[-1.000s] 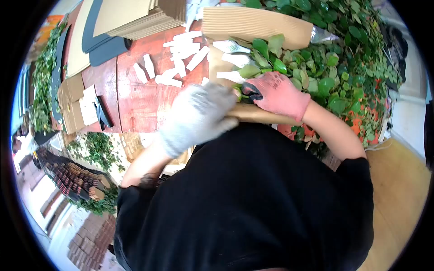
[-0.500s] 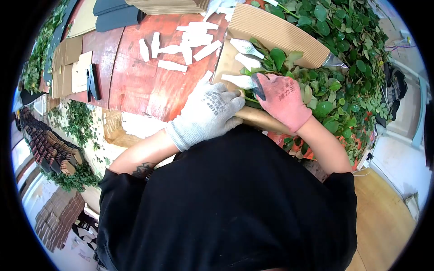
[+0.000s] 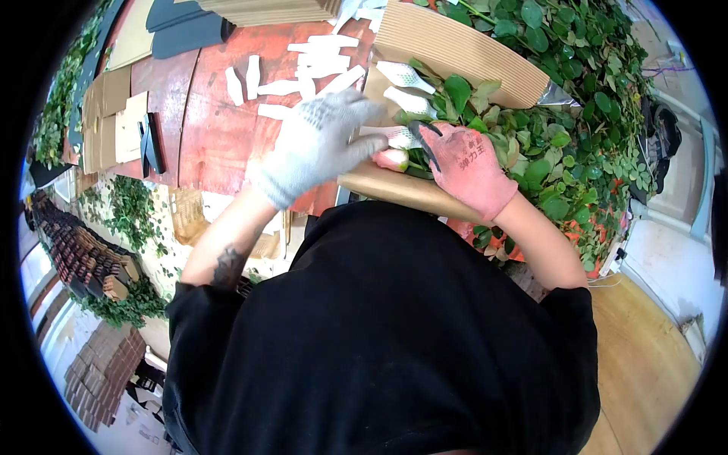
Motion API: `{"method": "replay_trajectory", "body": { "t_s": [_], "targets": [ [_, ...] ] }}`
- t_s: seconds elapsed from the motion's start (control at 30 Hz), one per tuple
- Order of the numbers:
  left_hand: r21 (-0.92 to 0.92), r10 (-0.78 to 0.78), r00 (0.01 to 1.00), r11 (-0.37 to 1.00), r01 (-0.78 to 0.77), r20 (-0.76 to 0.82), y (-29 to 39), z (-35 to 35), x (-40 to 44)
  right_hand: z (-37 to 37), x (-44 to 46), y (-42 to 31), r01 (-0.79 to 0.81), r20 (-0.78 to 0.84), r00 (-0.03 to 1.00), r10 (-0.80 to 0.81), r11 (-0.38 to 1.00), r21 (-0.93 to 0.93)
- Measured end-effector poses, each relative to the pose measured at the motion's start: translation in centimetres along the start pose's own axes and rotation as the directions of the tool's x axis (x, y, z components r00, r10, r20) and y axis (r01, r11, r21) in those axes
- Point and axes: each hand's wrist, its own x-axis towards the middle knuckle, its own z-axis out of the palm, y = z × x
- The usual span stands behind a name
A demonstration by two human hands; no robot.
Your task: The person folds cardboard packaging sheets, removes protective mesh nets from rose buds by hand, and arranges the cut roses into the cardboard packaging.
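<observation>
Reading rightward, we find the left hand (image 3: 322,136), thumb spread wide, drawn back near white sleeves (image 3: 326,64), upper left-centre; the pink bud (image 3: 392,159), now exposed and unsleeved, upper centre; the right hand (image 3: 468,161) beside it, grip indeterminable.

Dark sheets (image 3: 188,32) on a red table (image 3: 216,144), what look like black scissors (image 3: 151,145) near brown cardboard (image 3: 97,125)
</observation>
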Motion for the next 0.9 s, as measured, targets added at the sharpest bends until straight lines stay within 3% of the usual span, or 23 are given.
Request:
{"method": "replay_trajectory", "body": {
  "t_s": [0.03,0.07,0.1,0.13,0.23,0.3,0.33,0.37,0.4,0.43,0.5,0.57,0.63,0.7,0.73,0.9],
  "targets": [
    [0.009,-0.009,0.998,1.0,0.009,-0.07,-0.9,0.9,0.2,0.3,-0.1,0.1,0.01,0.006,1.0,-0.01,1.0,-0.004],
    [0.007,-0.016,0.997,1.0,0.017,-0.082,-1.9,1.7,0.5,0.5,-0.1,0.3,0.048,-0.099,0.994,-0.049,0.999,-0.008],
    [-0.002,0.011,1.0,1.0,-0.011,0.025,-2.6,2.2,0.8,0.7,0.0,0.5,0.085,-0.204,0.975,-0.087,0.996,-0.014],
    [-0.016,0.042,0.99,0.999,-0.04,0.135,-3.0,2.5,0.8,1.3,-0.1,0.7,0.09,-0.202,0.975,-0.092,0.996,-0.019],
    [-0.032,0.055,0.99,0.998,-0.051,0.129,-2.8,1.4,0.9,2.3,-0.4,1.2,0.061,-0.29,0.955,-0.059,0.998,-0.002],
    [0.008,0.083,0.994,0.996,-0.084,0.075,-4.6,1.1,0.5,2.4,-0.3,1.3,0.07,-0.32,0.946,-0.052,0.997,0.044],
    [0.088,0.024,0.995,0.996,-0.033,0.097,-4.8,-0.1,0.4,1.8,-0.1,1.0,0.07,-0.32,0.946,-0.053,0.997,0.043],
    [0.173,-0.118,0.983,0.981,0.092,0.142,-5.8,-0.9,0.1,0.7,0.1,0.5,0.0,-0.148,0.989,0.01,0.998,0.069],
    [0.256,-0.096,0.994,0.963,0.081,0.045,-5.8,-1.6,-0.4,0.1,0.2,0.2,-0.071,0.031,0.997,0.068,0.994,0.084],
    [0.339,-0.067,0.996,0.937,0.081,-0.053,-5.6,-2.2,-0.7,0.1,0.1,0.0,-0.064,0.031,0.998,0.061,0.994,0.085],
    [0.296,0.026,0.999,0.955,-0.03,0.019,-2.4,-2.5,-0.1,-0.2,0.2,-0.1,-0.006,0.015,1.0,0.006,1.0,-0.028],
    [0.191,0.268,0.962,0.943,-0.273,0.055,0.5,-0.5,0.1,0.2,0.2,0.1,0.02,-0.017,1.0,-0.02,1.0,-0.011],
    [0.158,0.259,0.962,0.95,-0.271,0.089,1.9,1.7,-1.1,0.3,0.1,0.4,0.04,-0.053,0.998,-0.04,0.999,-0.006],
    [0.114,0.224,0.966,0.964,-0.239,0.127,2.4,1.7,-1.3,0.1,-0.2,0.7,0.024,-0.269,0.963,0.03,0.98,0.195],
    [0.071,0.188,0.966,0.977,-0.203,0.18,2.4,1.7,-1.3,0.2,-0.1,0.7,-0.059,-0.375,0.918,0.131,0.979,0.198],
    [0.095,0.196,0.967,0.972,-0.213,0.164,2.2,2.1,-1.2,-0.8,1.7,0.2,-0.252,-0.18,0.953,0.242,0.967,-0.034]
  ]
}}
